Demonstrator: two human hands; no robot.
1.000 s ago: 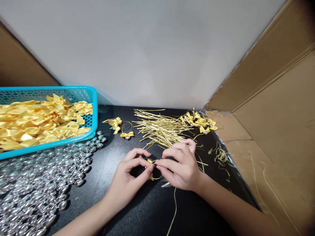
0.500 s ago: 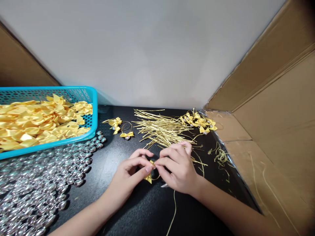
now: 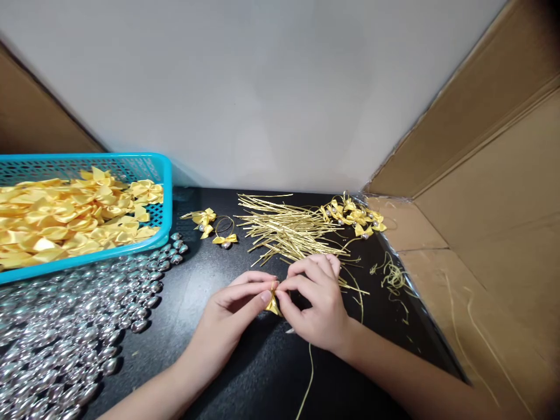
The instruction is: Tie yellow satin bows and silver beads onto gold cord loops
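Both of my hands meet above the black table (image 3: pixel 245 373), pinching one small yellow ribbon bow (image 3: pixel 273 306). My left hand (image 3: pixel 238 303) grips the bow between thumb and forefinger. On its other side, my right hand (image 3: pixel 315 297) has thumb and forefinger closed at the bow's middle, where fingertips hide most of it. Just beyond the hands lies a loose pile of gold ties (image 3: pixel 289 230). Beneath my right hand a thin gold cord (image 3: pixel 311 364) runs toward the near edge. A small pale tip pokes out there too; its kind is hidden.
A blue basket (image 3: pixel 168 198) full of yellow bows (image 3: pixel 70 216) stands at the left. Many silver beads (image 3: pixel 79 326) spread before it. Bows with beads lie behind my left hand (image 3: pixel 225 240) and at back right (image 3: pixel 354 219). Tangled cord (image 3: pixel 394 277) lies near the cardboard wall (image 3: pixel 494 157).
The bow has turned in my fingers, its tail now pointing down and more to the right. My fingertips have shifted slightly around it. Everything else lies as before.
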